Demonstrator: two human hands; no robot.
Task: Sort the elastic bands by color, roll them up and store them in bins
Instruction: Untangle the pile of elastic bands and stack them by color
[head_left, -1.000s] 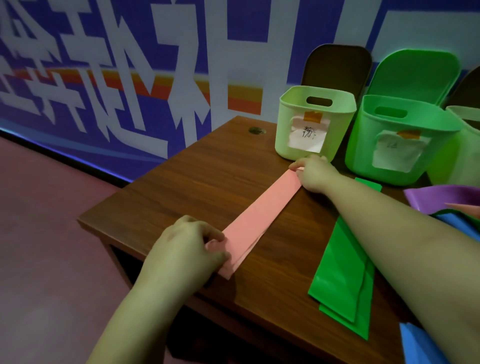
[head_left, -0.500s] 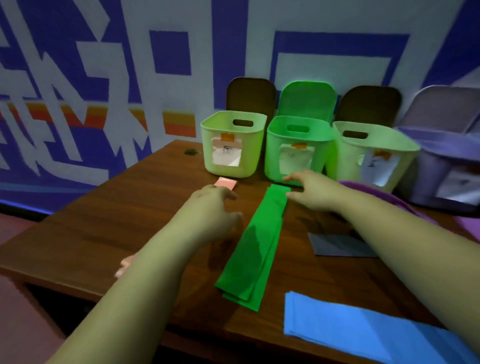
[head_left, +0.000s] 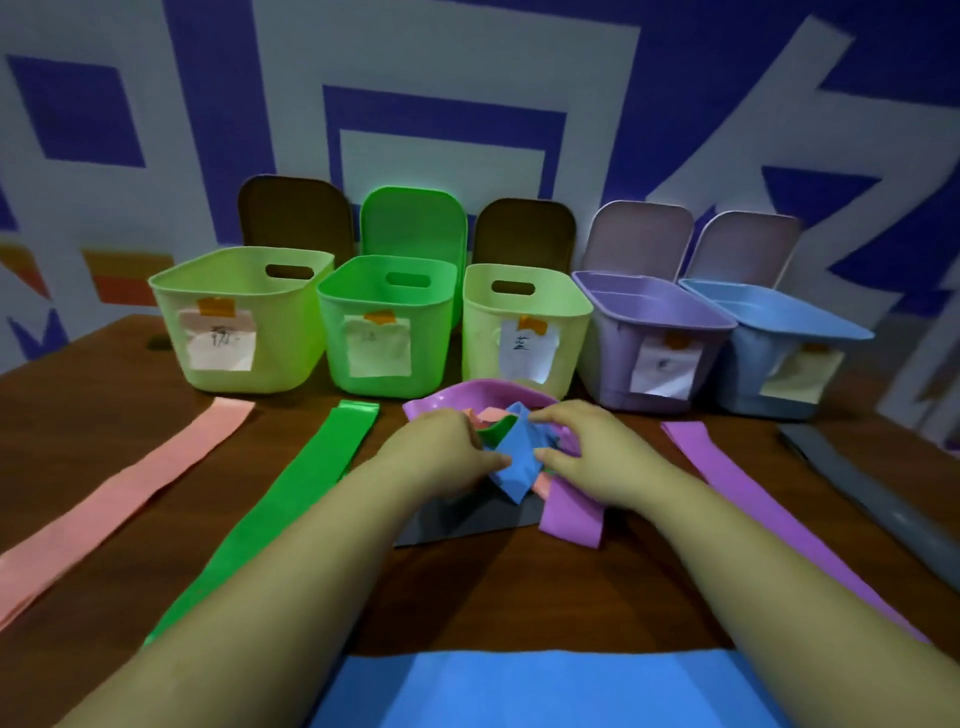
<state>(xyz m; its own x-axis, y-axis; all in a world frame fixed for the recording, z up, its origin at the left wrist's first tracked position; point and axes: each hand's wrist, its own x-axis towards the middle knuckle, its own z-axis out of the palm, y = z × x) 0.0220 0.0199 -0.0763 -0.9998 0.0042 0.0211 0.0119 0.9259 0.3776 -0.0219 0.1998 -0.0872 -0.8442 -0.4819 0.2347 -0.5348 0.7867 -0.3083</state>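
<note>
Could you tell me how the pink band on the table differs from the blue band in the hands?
The pink band lies flat and stretched out on the table, untouched; the blue band is crumpled and lifted over the mixed pile. The pink band sits before the leftmost bin; the blue one is gripped by the left hand and right hand. Neither is rolled.

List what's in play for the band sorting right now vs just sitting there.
In play: blue band gripped by left hand and right hand; mixed pile in purple bowl; five labelled bins.

Idle: laid-out pink band, green band, purple band, grey band; bin lids; table.
</note>
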